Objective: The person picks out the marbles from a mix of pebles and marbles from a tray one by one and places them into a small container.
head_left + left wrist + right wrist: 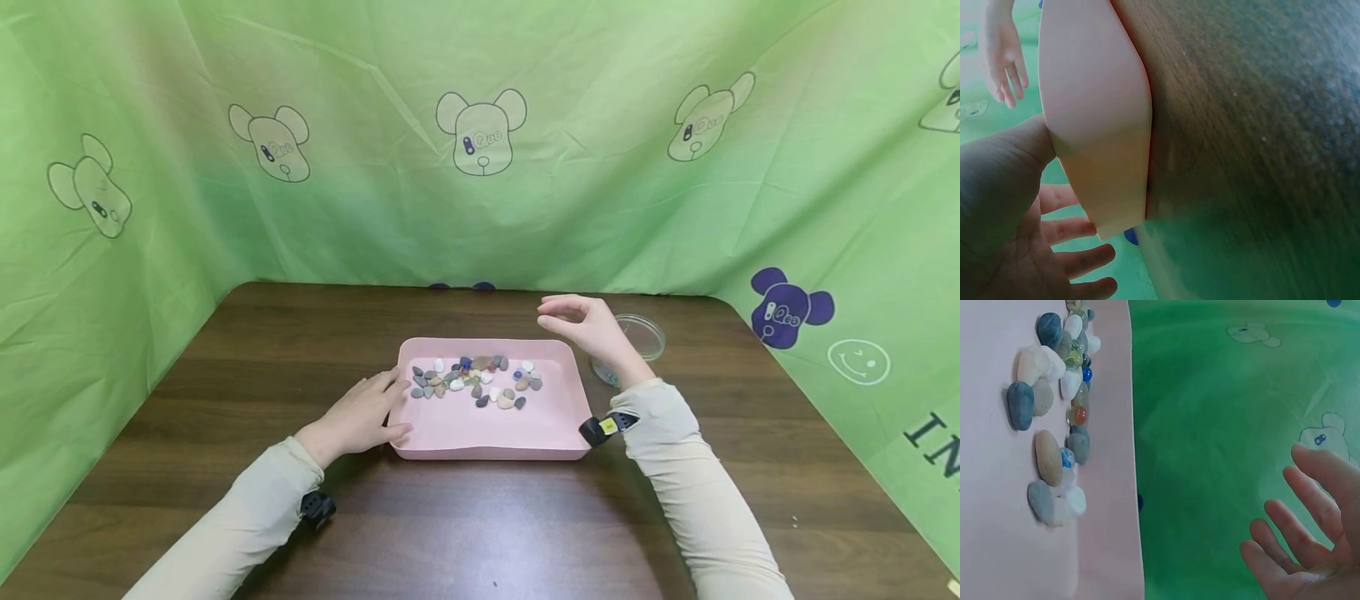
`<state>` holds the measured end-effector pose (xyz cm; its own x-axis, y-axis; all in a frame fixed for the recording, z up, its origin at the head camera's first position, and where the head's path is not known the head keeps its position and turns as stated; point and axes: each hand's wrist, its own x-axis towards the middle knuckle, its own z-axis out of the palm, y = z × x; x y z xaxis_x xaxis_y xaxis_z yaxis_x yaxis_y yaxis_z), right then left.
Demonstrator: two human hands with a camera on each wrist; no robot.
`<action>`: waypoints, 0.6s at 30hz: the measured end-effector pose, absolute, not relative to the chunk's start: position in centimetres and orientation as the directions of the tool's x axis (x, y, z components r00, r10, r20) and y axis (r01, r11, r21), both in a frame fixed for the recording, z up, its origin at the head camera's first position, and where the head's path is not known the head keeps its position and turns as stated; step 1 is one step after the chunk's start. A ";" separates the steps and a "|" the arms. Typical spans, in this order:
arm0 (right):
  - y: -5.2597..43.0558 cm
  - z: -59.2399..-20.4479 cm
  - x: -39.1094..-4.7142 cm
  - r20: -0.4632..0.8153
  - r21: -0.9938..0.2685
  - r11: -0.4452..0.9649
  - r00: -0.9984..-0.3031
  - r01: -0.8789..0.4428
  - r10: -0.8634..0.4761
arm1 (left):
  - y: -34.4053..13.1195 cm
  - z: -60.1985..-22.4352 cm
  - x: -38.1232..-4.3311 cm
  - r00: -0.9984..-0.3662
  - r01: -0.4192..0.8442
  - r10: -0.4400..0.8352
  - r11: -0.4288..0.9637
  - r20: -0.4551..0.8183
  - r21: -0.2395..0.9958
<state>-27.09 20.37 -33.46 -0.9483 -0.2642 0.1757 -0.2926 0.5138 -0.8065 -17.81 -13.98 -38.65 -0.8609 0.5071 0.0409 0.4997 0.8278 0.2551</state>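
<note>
A pink tray (480, 433) holds several pebbles (506, 402) in grey, white and tan, with coloured glass marbles (1087, 374) among them. My left hand (358, 415) rests on the tray's left rim, thumb near the front corner and fingers spread. In the left wrist view, the tray wall hides the thumb tip and some fingertips. My right hand (588, 327) is raised over the tray's back right corner. Its fingers bend loosely with nothing between them, as the right wrist view also shows. Behind the right wrist stands a clear round container (647, 335), partly hidden by the arm.
The tray stands on a dark brown wooden table (247, 400). A green cloth (480, 225) printed with bear heads hangs behind the table and along both sides. Black straps with cameras (598, 430) sit on both wrists.
</note>
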 end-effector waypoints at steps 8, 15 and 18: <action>19.7 -34.5 -27.9 0.097 -0.830 0.502 -0.949 -0.243 -0.300 | -14.0 -38.7 -17.8 -0.860 0.501 0.508 0.826 0.045 0.258; 19.5 -35.5 -28.3 0.039 -0.826 0.509 -0.926 -0.241 -0.375 | -14.0 -38.6 -17.8 -0.864 0.494 0.503 0.831 0.031 0.257; 19.6 -35.8 -28.3 0.030 -0.817 0.517 -0.913 -0.256 -0.406 | -14.0 -38.6 -17.7 -0.864 0.491 0.502 0.832 0.026 0.257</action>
<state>-28.31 19.56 -35.82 -0.9133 -0.4063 0.0295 -0.2564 0.5169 -0.8167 -17.74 -13.96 -38.55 -0.8643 0.5023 0.0264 0.4914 0.8321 0.2571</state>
